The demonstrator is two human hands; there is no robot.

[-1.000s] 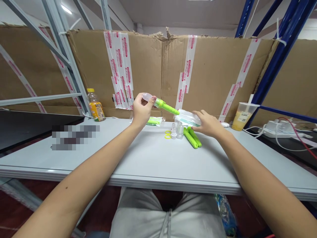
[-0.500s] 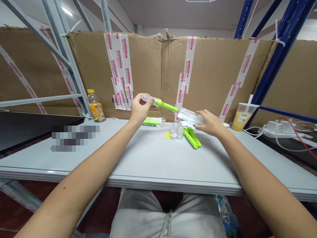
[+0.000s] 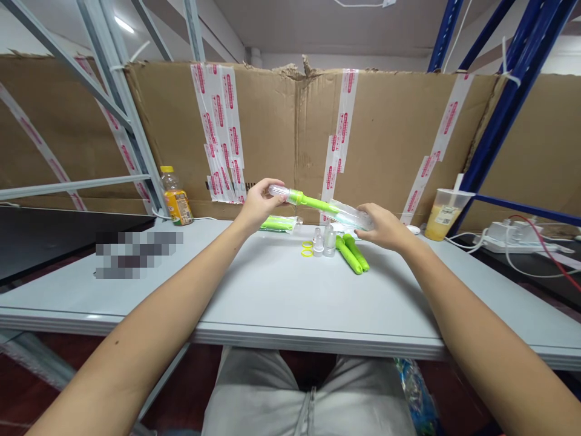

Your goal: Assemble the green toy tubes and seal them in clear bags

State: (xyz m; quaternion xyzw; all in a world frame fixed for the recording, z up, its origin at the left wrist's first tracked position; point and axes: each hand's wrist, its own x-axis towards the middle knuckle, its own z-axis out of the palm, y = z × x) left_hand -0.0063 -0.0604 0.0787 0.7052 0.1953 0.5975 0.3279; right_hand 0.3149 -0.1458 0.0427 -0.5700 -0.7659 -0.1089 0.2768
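My left hand (image 3: 263, 198) pinches the clear ribbed head of a bright green wand (image 3: 313, 202), held tilted above the table. The wand's thin handle end lies inside the mouth of a clear plastic bag (image 3: 347, 213). Closed on the far end of that bag is my right hand (image 3: 379, 225). Below them stand two clear plastic caps (image 3: 329, 242), side by side. Two yellow rings (image 3: 307, 248) lie left of the caps, and two green handles (image 3: 351, 254) lie to their right. Behind, a bagged green wand (image 3: 278, 224) rests on the table.
A juice bottle (image 3: 176, 197) stands at the back left, a plastic cup with a straw (image 3: 447, 212) at the back right. A cardboard wall (image 3: 272, 127) closes off the table's (image 3: 272, 297) rear. Power strip and cables (image 3: 503, 236) lie far right.
The wand's handle has gone from the bag's mouth to inside it. My left hand has moved slightly right and down with the wand; my right hand has stayed nearly still.
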